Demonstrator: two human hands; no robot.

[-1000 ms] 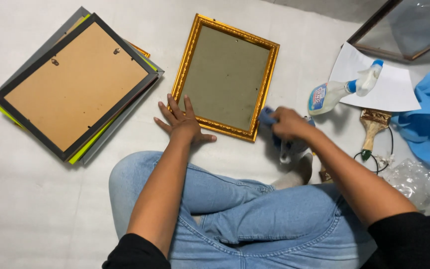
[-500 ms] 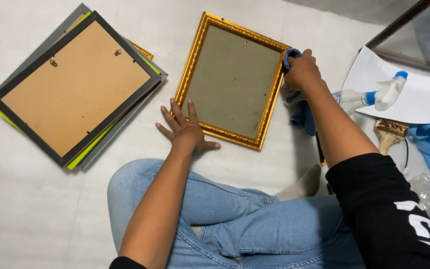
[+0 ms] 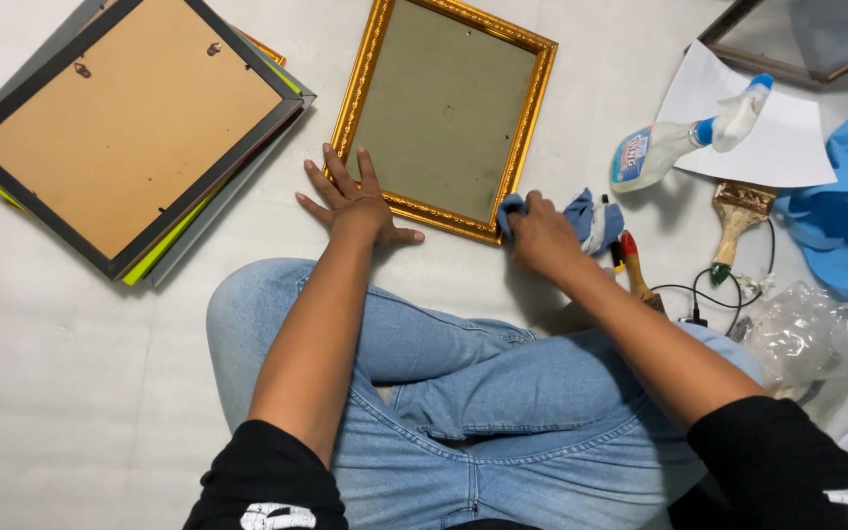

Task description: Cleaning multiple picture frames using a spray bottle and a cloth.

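Head view, left hand [image 3: 357, 208] flat, fingers spread on gold frame [image 3: 441, 113] corner, right hand [image 3: 539, 236] clutching blue cloth [image 3: 581, 218]

the picture frame [image 3: 443, 113] at upper centre is gold with an embossed pattern, its pane dull olive-grey. the cloth [image 3: 581, 218] at centre right is blue with a paler patch, perhaps white. at upper left, a black-rimmed frame [image 3: 129, 137] shows a tan back over lime-green and grey edges. the spray bottle [image 3: 684, 142] at upper right is clear with a blue-and-white head.
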